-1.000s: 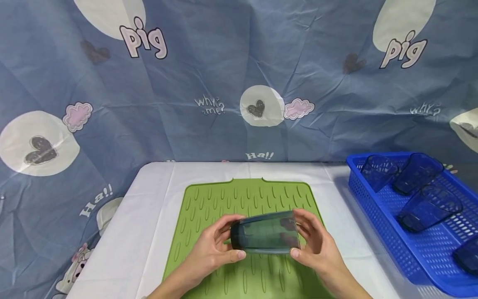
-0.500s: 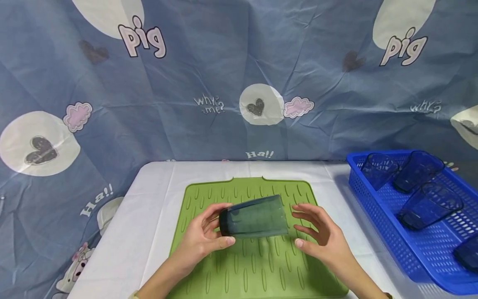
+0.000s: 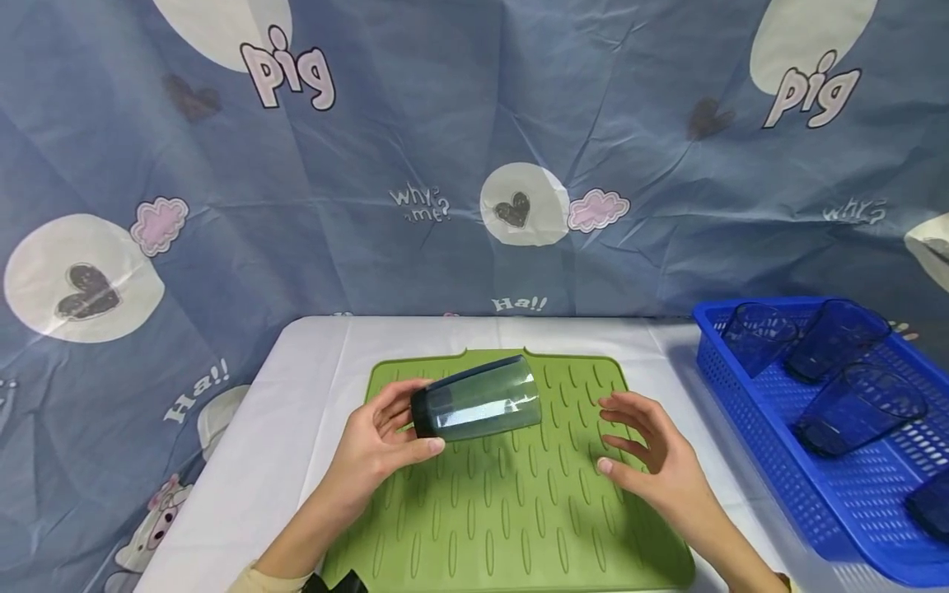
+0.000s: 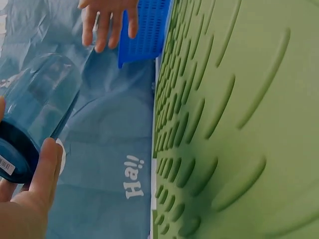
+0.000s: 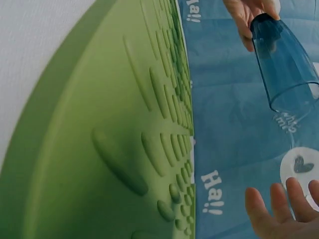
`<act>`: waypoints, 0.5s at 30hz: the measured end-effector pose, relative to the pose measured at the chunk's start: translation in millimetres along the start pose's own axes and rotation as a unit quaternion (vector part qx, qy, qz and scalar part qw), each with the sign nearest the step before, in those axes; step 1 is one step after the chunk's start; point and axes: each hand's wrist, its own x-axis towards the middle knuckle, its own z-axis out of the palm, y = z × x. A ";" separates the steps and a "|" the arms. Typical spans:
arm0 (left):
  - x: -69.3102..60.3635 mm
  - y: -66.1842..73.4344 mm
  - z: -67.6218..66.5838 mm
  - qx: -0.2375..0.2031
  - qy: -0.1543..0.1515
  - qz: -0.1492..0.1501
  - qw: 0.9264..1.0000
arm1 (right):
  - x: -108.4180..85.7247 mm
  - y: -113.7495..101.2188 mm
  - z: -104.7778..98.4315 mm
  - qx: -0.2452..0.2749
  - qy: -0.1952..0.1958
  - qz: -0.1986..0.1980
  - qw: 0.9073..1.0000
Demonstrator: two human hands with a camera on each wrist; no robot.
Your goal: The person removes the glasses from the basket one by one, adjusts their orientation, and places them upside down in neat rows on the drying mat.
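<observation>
My left hand (image 3: 378,441) grips a blue-tinted drinking glass (image 3: 482,401) round its dark, thick base. The glass lies nearly sideways in the air above a green ribbed mat (image 3: 504,527), its mouth turned to the right and slightly up. In the left wrist view a small white label shows on the underside of the glass (image 4: 42,94). To the right, over the mat's right side, my right hand (image 3: 656,457) is apart from the glass. Its fingers are loosely bent with nothing between them. The right wrist view shows the same glass (image 5: 284,64) beyond the right hand (image 5: 286,219).
A blue perforated basket (image 3: 771,469) stands at the right of the white-covered table (image 3: 296,395). Several similar glasses (image 3: 860,408) lie tilted in it. Behind the table hangs a blue patterned cloth (image 3: 415,99).
My right hand has let go of the glass's rim end and drawn off to the right. My left hand has carried the glass left and up, farther over the mat.
</observation>
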 end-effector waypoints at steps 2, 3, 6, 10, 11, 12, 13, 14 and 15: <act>0.6 1.9 -2.0 0.003 0.010 -0.008 1.000 | 0.1 1.1 -1.5 0.000 0.003 -0.001 1.000; 0.8 2.8 -2.9 0.006 0.014 -0.012 1.000 | 0.1 1.6 -2.1 -0.001 0.004 -0.002 1.000; 1.1 4.7 -5.7 0.011 0.024 -0.018 0.999 | 0.3 3.6 -4.1 -0.001 0.004 -0.004 1.000; 1.5 5.4 -9.5 0.019 0.035 -0.020 0.999 | 0.5 6.6 -6.1 0.004 0.004 -0.009 1.000; 1.7 5.6 -10.4 0.022 0.036 -0.018 0.999 | 0.5 7.3 -6.6 0.005 0.005 -0.010 1.000; 2.0 5.6 -11.4 0.024 0.038 -0.017 0.999 | 0.5 7.8 -7.0 0.006 0.006 -0.009 1.000; 2.3 5.6 -12.4 0.025 0.038 -0.016 0.999 | 0.4 8.2 -7.6 0.005 0.006 -0.008 1.000; 2.7 5.6 -13.4 0.025 0.039 -0.014 0.999 | 0.3 8.7 -8.2 0.004 0.007 -0.006 1.000; 3.2 5.7 -14.5 0.025 0.041 -0.013 0.999 | 0.3 9.1 -8.8 0.002 0.007 -0.004 1.000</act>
